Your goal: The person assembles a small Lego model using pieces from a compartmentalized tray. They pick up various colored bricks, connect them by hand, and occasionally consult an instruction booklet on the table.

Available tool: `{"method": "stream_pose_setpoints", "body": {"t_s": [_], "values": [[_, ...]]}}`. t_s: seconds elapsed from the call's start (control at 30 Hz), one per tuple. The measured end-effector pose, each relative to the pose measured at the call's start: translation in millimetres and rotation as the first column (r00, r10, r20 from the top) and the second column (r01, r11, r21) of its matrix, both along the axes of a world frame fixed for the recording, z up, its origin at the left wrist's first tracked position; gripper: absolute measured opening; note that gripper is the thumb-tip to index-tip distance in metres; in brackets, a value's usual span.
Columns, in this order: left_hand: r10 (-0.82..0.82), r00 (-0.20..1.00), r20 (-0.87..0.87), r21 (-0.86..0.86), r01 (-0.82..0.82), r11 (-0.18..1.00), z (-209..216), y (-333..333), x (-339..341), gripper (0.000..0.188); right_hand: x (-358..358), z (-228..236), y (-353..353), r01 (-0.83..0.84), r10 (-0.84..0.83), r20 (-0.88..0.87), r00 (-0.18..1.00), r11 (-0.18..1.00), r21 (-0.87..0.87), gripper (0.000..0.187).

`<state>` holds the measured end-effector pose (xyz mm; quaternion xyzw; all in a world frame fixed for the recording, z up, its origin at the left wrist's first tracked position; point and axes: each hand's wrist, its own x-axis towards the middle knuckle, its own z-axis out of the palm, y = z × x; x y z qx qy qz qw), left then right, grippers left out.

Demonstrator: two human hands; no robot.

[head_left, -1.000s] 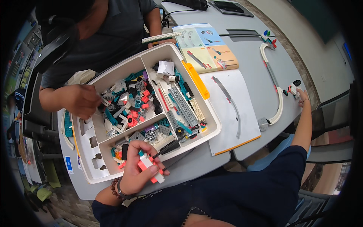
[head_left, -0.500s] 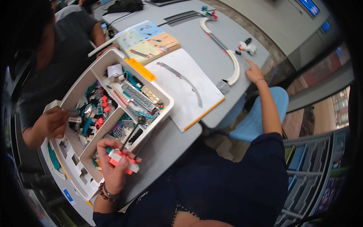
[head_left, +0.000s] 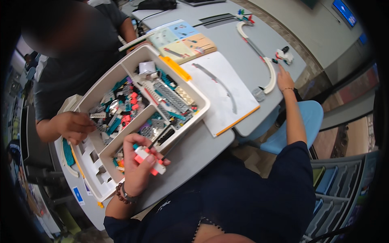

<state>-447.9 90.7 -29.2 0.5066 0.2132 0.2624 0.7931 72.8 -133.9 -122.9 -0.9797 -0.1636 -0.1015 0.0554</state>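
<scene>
In my left hand (head_left: 137, 170) is a small toy-brick build (head_left: 148, 158) of white and coral pieces, with a teal bit and thin black rods sticking out. My fingers and thumb close round it beside the near wall of the white sorting tray (head_left: 184, 118). My right hand (head_left: 285, 79) reaches out at the right with its index finger extended and nothing visible held. Its fingertips are next to a curved white track (head_left: 270, 77) and a small dark piece (head_left: 275, 61). A white-and-black brick model (head_left: 285, 56) stands just beyond.
Across the tray a co-worker's hand (head_left: 75, 126) is over the mixed bricks (head_left: 117, 107). An open instruction booklet (head_left: 210, 105) lies between tray and track. A grey brick piece (head_left: 258, 94) sits at the track's near end. A blue chair (head_left: 310, 117) stands by the table edge.
The view has shifted, so the table appears farther right. My right hand's fingertips are now closer to the track and the dark piece. My left hand still holds the coral-and-white build.
</scene>
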Motion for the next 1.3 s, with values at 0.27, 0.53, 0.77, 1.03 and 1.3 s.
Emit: {"method": "stream_pose_setpoints", "body": {"t_s": [0.27, 0.53, 0.77, 1.03, 1.3], "values": [[-0.053, 0.999, 0.0, 0.02, 0.053, 0.998, -0.4, 3.4, -2.0, 0.042, 8.9, -5.8, -1.9, -0.056, 0.06, 0.04, 0.997, 0.994, -0.093, 0.043], [-0.047, 0.999, -0.009, 0.011, 0.047, 0.999, 0.3, 3.2, -2.2, 0.042, 12.4, -5.4, -1.7, -0.067, 0.072, 0.033, 0.997, 0.991, -0.118, 0.043], [-0.052, 0.999, 0.002, 0.024, 0.052, 0.998, -1.0, 3.6, -1.7, 0.042, 14.3, -3.4, 0.4, -0.051, 0.052, 0.008, 0.999, 0.99, -0.135, 0.043], [-0.076, 0.997, 0.021, 0.025, 0.075, 0.997, -1.8, 4.4, -2.4, 0.041, 14.3, -4.1, 0.8, -0.052, 0.055, 0.017, 0.998, 0.991, -0.127, 0.043], [-0.124, 0.991, 0.054, 0.021, 0.123, 0.992, -2.2, 6.8, -4.3, 0.038, 16.7, -6.1, 0.8, -0.052, 0.056, 0.03, 0.998, 0.989, -0.136, 0.043]]}}
